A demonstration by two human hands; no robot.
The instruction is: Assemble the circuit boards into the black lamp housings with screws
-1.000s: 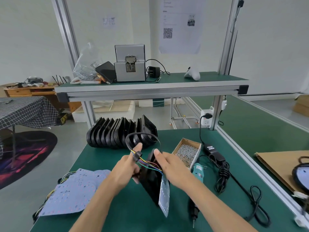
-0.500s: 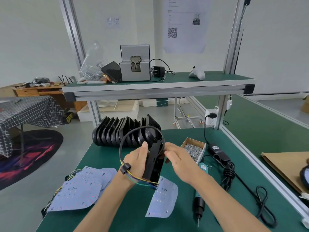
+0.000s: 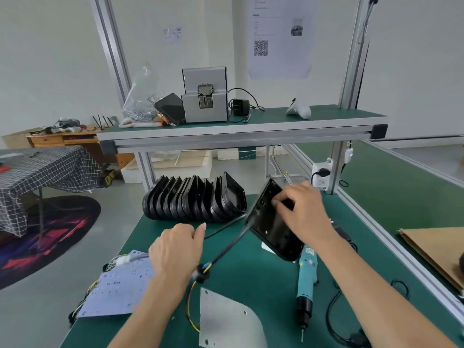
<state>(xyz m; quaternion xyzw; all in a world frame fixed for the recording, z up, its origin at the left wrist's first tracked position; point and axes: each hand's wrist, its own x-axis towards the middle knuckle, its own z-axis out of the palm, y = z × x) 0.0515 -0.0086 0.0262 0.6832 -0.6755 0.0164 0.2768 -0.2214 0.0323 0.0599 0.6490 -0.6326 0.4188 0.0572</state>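
now right hand (image 3: 305,212) grips tilted black housing (image 3: 272,223); left hand (image 3: 177,249) clenched round black cable (image 3: 226,249).

Green table (image 3: 251,285); black lamp housings (image 3: 193,197) at centre — teal screwdriver (image 3: 306,270) lower right, pale speckled circuit boards (image 3: 118,292) lower left — black-and-white checked cloth (image 3: 37,169) far left.

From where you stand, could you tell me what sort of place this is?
Probably a small electronics assembly workstation: a green-matted bench in an aluminium frame, a row of black lamp housings, an electric screwdriver and stacked circuit boards.
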